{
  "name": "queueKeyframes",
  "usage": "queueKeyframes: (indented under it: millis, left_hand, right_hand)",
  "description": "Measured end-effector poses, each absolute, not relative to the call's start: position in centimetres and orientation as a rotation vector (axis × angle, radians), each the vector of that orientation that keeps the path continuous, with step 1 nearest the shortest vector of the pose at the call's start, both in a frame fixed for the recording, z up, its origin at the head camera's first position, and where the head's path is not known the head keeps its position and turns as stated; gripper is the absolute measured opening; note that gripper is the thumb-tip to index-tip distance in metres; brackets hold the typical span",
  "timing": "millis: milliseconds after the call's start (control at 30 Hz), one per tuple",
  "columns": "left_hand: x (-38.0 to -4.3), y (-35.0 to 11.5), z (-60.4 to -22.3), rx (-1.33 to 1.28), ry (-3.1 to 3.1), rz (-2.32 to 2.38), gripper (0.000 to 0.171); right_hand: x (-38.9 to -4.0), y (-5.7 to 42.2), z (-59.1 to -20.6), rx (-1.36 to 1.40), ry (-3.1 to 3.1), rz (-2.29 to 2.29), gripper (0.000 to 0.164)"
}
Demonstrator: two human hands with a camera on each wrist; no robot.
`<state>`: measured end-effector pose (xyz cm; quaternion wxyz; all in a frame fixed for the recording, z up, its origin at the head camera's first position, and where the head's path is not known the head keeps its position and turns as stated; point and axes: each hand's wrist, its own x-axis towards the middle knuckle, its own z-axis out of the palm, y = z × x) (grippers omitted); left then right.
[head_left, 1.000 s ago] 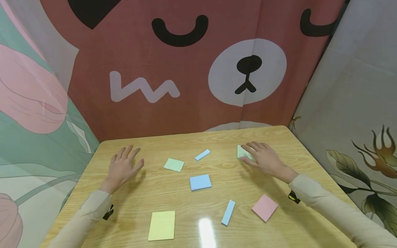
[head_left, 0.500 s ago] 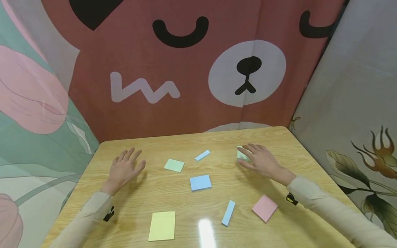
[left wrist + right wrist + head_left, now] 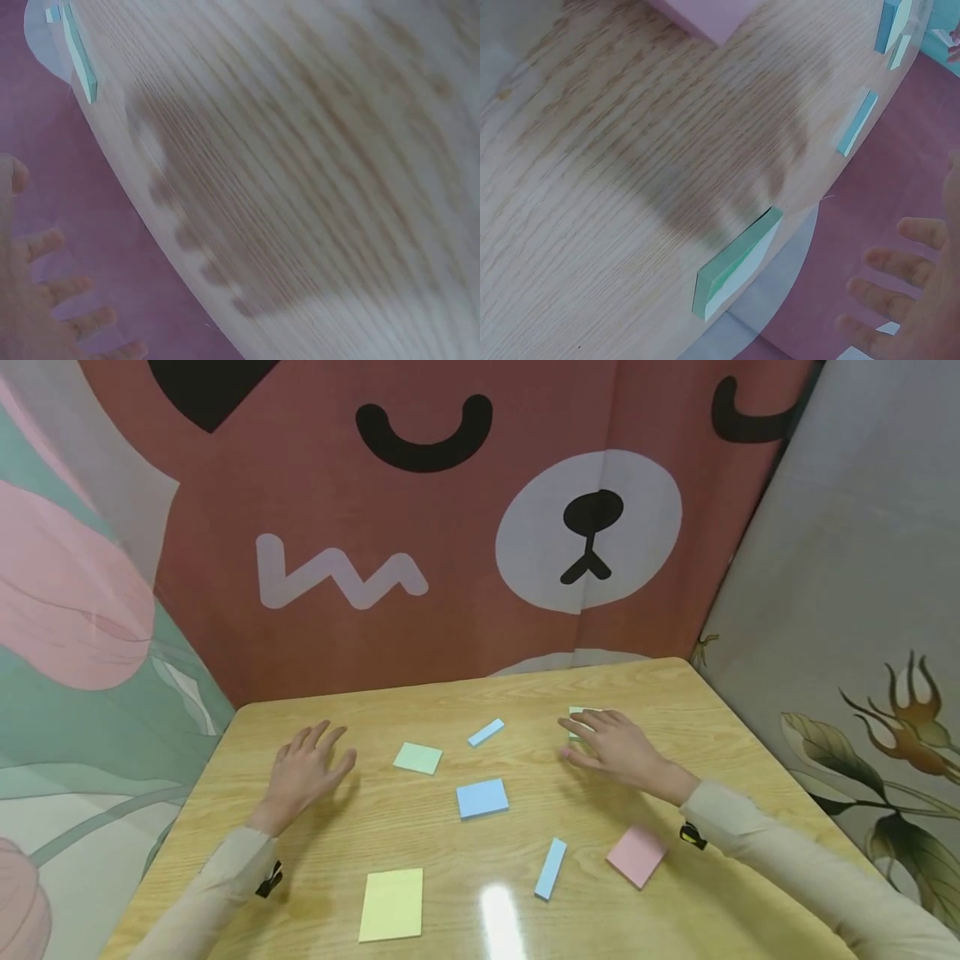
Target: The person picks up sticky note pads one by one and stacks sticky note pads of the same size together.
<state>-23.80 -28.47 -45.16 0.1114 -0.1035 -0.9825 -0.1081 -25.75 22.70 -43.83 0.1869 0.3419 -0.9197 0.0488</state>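
My left hand hovers over the left part of the table with fingers spread, holding nothing. To its right lies a green sticky note pad, apart from the fingers; its edge-on side shows in the left wrist view. At the right, my right hand is held above a second green sticky note pad and hides most of it in the head view. The right wrist view shows that pad on the wood, with the fingers clear of it.
Between the hands lie a narrow blue pad and a larger blue pad. Nearer are another narrow blue pad, a pink pad and a yellow pad. Printed cloth hangs behind the wooden table.
The right hand has drifted slightly left across the green pad, and the left hand slightly right. The head view has shifted a little. All the pads lie where they were on the table.
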Motion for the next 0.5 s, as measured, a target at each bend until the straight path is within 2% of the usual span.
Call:
queueKeyframes:
  millis: [500]
  left_hand:
    - [-23.91,-28.03,-45.30,-0.308,-2.879,-0.334,0.063]
  right_hand:
    - [-25.27,21.63,-43.77,0.963,-2.603,0.144,0.059]
